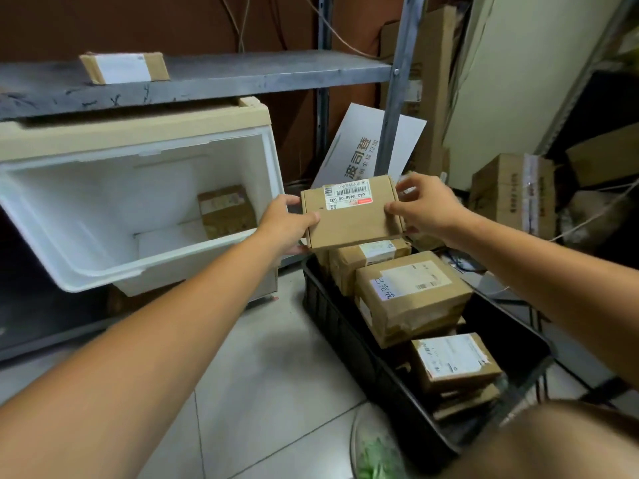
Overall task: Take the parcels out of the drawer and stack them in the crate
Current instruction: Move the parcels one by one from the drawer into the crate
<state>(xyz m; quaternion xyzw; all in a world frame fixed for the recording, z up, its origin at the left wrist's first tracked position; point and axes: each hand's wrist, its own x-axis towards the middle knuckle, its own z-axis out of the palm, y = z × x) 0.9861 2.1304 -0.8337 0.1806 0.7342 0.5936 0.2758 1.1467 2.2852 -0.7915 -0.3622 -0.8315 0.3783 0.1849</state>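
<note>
Brown cardboard parcel (pixel 351 216) was gripped by left hand (pixel 287 221) and right hand (pixel 425 207) over part-filled black crate (pixel 345 326); one more parcel (pixel 226 210) was left in white drawer (pixel 69 229).

two hands (pixel 288 221) (pixel 427 210), one drawer (pixel 103 275), one crate (pixel 333 319)

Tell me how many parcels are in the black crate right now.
3 clearly: a far parcel under the held parcel; a big parcel in the middle; a near parcel. More lie partly hidden beneath, so the total is likely higher.
</note>
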